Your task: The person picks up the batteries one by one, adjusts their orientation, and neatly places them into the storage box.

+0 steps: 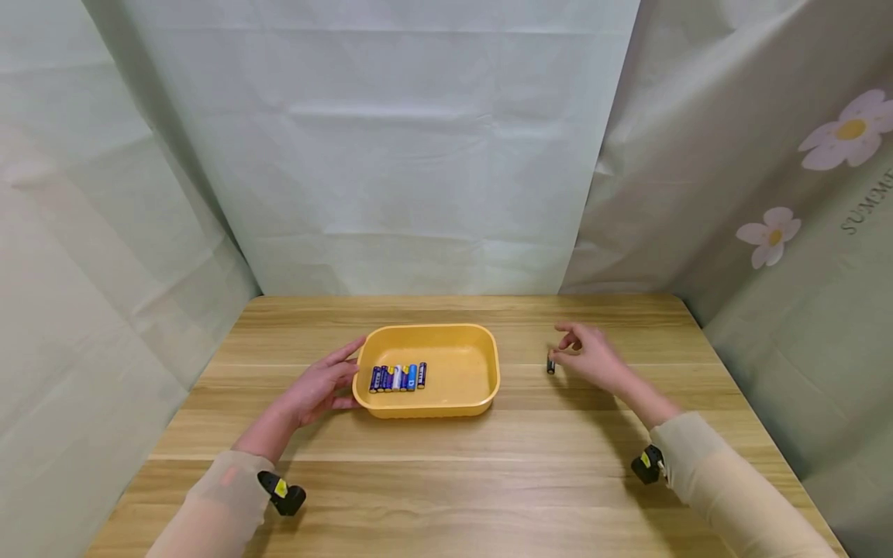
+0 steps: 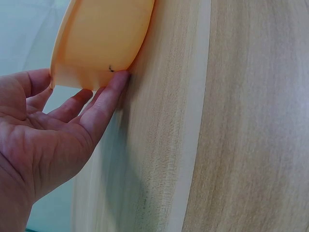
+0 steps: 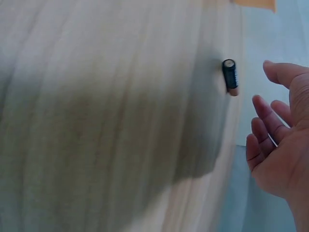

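A yellow plastic tray (image 1: 446, 387) sits mid-table. Inside its left half several blue and purple batteries (image 1: 396, 378) lie side by side, with one dark blue battery (image 1: 422, 376) slightly apart at the row's right. My left hand (image 1: 322, 390) rests its spread fingertips against the outside of the tray's left end; in the left wrist view the fingers (image 2: 110, 99) touch the wall and lower edge. To the tray's right, a black battery (image 3: 230, 77) with a copper end lies on the table. My right hand (image 1: 589, 358) hovers over it, fingers loosely bent, apart from the battery in the right wrist view.
The wood-grain table (image 1: 446, 488) ends at the back against a pale hanging cloth (image 1: 391, 155). More cloth hangs at both sides, with printed flowers (image 1: 770, 236) on the right one. A strapped black camera (image 1: 282, 493) is on each wrist.
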`<state>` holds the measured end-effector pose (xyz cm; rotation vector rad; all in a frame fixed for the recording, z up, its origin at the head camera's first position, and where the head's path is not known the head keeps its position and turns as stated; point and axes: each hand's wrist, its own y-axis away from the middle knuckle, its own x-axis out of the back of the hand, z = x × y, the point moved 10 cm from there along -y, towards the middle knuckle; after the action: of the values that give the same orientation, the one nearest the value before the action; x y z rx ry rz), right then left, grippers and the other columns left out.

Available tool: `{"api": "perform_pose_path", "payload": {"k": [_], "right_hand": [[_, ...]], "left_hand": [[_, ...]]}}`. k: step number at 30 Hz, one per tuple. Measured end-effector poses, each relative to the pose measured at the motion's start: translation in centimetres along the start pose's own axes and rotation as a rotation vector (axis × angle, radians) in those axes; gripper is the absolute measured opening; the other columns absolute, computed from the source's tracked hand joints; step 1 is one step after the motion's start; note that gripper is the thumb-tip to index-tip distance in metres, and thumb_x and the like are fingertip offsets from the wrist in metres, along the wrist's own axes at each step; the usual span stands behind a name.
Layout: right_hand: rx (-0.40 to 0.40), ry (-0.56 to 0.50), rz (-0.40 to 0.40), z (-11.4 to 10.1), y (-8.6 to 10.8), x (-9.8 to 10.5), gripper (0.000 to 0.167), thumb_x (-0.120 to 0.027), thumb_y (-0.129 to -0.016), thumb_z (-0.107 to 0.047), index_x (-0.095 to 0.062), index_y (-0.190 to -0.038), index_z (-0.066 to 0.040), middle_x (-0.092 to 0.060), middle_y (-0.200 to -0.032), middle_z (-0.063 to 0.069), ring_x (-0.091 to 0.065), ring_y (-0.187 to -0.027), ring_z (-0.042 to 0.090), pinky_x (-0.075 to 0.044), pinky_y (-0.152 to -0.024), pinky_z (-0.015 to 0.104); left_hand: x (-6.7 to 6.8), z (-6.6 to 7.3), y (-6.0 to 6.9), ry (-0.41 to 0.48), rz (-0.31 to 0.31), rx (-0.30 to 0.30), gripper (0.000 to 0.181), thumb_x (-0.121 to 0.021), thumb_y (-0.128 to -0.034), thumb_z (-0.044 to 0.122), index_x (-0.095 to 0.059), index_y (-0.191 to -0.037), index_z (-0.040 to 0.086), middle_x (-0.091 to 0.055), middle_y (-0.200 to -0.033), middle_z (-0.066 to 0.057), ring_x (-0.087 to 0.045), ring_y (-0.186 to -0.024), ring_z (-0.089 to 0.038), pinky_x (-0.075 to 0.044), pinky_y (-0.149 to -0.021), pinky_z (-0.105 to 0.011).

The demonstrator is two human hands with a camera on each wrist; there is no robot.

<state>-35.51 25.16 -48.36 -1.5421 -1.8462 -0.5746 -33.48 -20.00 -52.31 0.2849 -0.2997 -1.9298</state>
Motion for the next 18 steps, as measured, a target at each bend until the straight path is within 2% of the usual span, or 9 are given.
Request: {"api": "perform_pose_path", "payload": {"k": [3, 5, 10, 18], "right_hand": [[-0.004, 0.020, -0.024, 0.6, 0.2, -0.6, 0.067, -0.079, -0.091, -0.025, -0.050, -0.146, 0.000, -0.066, -0.108, 0.007, -0.061, -0.098, 0.025, -0.049, -0.082, 0.041], [-0.010, 0.038, -0.029, 0.8, 0.3, -0.9, 0.069, -0.081, -0.089, -0.028, -0.052, -0.145, 0.000, -0.066, -0.109, 0.007, -0.061, -0.100, 0.025, -0.048, -0.087, 0.044], [-0.029, 0.055, -0.049, 1.5, 0.6, -1.5, 0.074, -0.086, -0.084, -0.031, -0.053, -0.143, 0.000, -0.066, -0.111, 0.008, -0.054, -0.106, 0.031, -0.035, -0.104, 0.057], [-0.032, 0.055, -0.053, 1.4, 0.7, -1.9, 0.072, -0.086, -0.083, -0.029, -0.055, -0.142, 0.000, -0.067, -0.113, 0.010, -0.051, -0.107, 0.033, -0.035, -0.102, 0.054]], "left_hand": [[0.0, 0.0, 0.0, 0.000, -0.002, 0.000, 0.060, -0.042, -0.1109, 0.020, -0.020, -0.165, 0.031, -0.027, -0.165, -0.018, -0.038, -0.144, -0.041, -0.056, -0.092, -0.053], [0.0, -0.1, 0.0, -0.002, 0.001, 0.002, 0.060, -0.042, -0.1110, 0.020, -0.020, -0.165, 0.031, -0.027, -0.166, -0.018, -0.038, -0.144, -0.041, -0.056, -0.093, -0.053], [0.0, -0.1, 0.0, -0.001, 0.000, 0.002, 0.059, -0.042, -0.1110, 0.021, -0.020, -0.165, 0.032, -0.027, -0.165, -0.018, -0.037, -0.145, -0.041, -0.056, -0.094, -0.053], [0.1, -0.2, 0.0, -0.004, 0.003, 0.004, 0.059, -0.042, -0.1110, 0.022, -0.020, -0.165, 0.033, -0.027, -0.166, -0.018, -0.037, -0.145, -0.042, -0.056, -0.093, -0.052]]}}
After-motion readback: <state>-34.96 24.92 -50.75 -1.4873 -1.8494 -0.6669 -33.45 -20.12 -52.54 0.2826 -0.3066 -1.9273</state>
